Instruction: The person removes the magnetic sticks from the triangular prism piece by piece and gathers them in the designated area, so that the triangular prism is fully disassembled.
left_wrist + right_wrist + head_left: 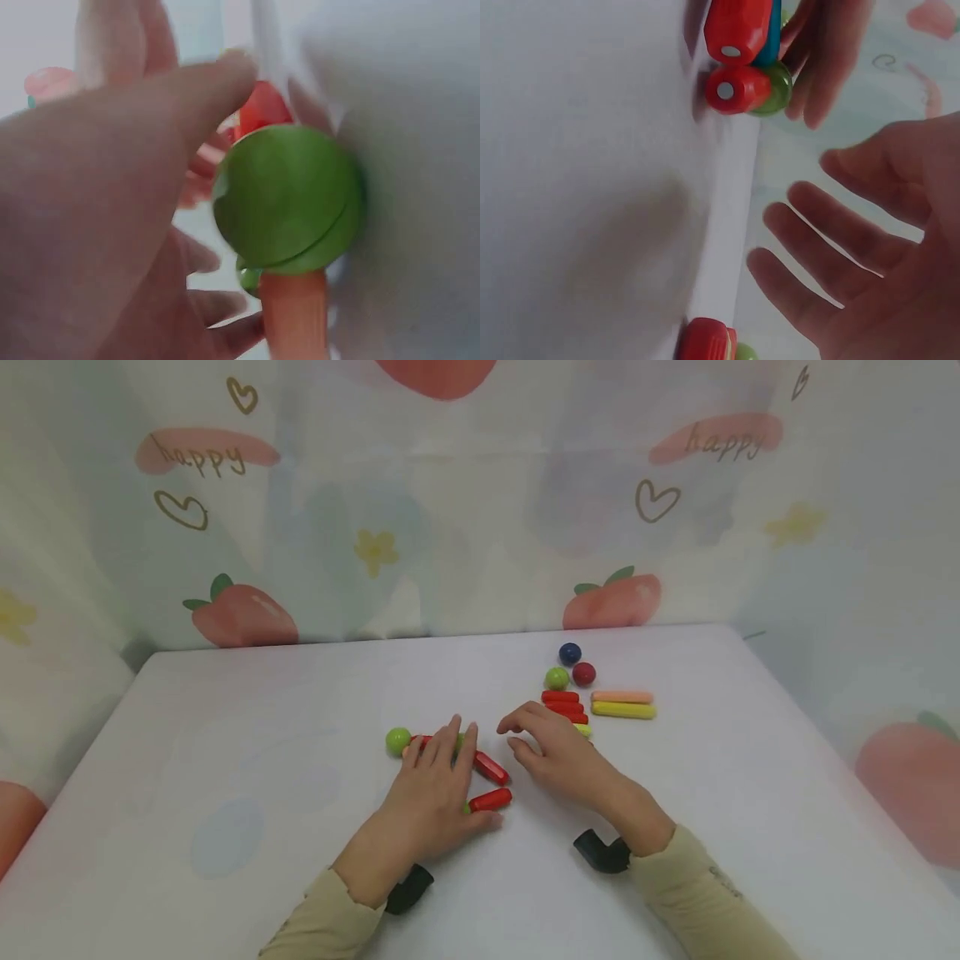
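My left hand (435, 797) lies with spread, straight fingers over a group of toy sticks and balls, hiding much of it. Around it show a green ball (398, 742), a red stick (491, 768) and a second red stick (491, 800). Close up in the left wrist view are a green ball (289, 199) and an orange stick (294, 319). My right hand (562, 760), fingers loosely bent and holding nothing, hovers to the right of that group. Silver discs mark the ends of two red sticks (731, 30) in the right wrist view, with a blue stick (770, 41) behind.
Beyond the right hand lie several red sticks (560, 697), a pink stick (622, 697) and a yellow stick (624, 711). Behind them sit a green ball (557, 678), a red ball (583, 673) and a blue ball (570, 653). A patterned curtain (480, 527) surrounds the white table (150, 760).
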